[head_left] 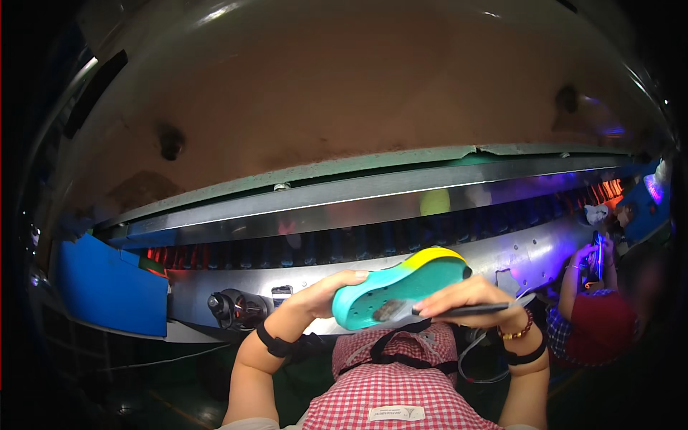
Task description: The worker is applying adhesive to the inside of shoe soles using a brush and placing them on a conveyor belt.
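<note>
A teal shoe sole (428, 276) with a yellow and white side wall at its far end is held up before my apron, its hollow face toward me. My left hand (331, 292) grips its near left end, thumb along the rim. In my right hand (467, 295) is a brush with a dark handle (473, 310), held closed between the fingers. The brush head reaches into the left part of the sole, over a few small dark holes, and appears to touch its inner face. Some of my right fingers are hidden.
Behind the sole runs a line of dark slats (322, 247) with a steel edge plate (208, 287). A dark cylindrical device (240, 308) sits at left, beside a blue panel (107, 287). At right, a co-worker in red (602, 326) handles a purple-lit item. A pale cable (466, 365) hangs nearby.
</note>
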`<state>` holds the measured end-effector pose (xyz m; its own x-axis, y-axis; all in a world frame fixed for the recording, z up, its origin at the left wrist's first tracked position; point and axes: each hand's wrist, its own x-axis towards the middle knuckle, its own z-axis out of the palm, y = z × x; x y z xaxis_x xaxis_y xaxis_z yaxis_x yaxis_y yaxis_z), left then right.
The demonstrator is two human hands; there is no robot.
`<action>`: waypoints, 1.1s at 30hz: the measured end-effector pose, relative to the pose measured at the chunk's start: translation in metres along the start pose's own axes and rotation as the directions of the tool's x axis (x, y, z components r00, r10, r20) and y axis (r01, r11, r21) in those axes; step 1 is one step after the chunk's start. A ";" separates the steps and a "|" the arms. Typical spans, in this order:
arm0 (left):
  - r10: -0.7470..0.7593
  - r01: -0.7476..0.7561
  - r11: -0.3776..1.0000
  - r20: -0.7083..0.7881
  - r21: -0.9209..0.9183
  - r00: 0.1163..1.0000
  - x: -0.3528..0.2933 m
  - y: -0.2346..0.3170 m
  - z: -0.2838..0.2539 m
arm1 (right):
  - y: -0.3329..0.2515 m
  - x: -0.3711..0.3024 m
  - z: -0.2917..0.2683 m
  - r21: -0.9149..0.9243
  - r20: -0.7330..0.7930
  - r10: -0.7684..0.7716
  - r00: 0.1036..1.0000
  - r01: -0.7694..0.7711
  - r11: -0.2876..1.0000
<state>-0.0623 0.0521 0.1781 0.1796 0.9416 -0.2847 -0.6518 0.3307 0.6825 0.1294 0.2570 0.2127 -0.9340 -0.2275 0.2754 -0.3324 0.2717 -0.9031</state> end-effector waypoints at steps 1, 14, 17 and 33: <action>0.005 -0.005 1.000 -0.001 0.001 1.000 -0.001 -0.002 -0.004 | -0.003 -0.002 0.002 -0.065 0.017 0.004 1.000 -0.003 0.998; 0.319 -0.322 0.943 -0.045 -0.087 0.947 -0.022 -0.006 -0.028 | -0.016 -0.013 0.024 -0.076 -0.134 -0.022 0.991 0.012 0.997; 0.491 -0.550 0.834 -0.385 -0.053 0.781 0.006 -0.037 -0.021 | -0.021 -0.004 0.033 -0.075 -0.344 -0.064 0.937 0.040 0.996; 0.608 -0.740 0.613 -0.433 -0.278 0.666 0.028 -0.053 0.010 | -0.019 0.011 0.046 -0.160 -0.079 -0.078 0.994 0.064 0.985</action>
<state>-0.0153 0.0618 0.1403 -0.5958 0.8003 -0.0667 -0.7368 -0.5117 0.4418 0.1318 0.2061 0.2180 -0.9127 -0.1731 0.3700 -0.4085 0.4025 -0.8192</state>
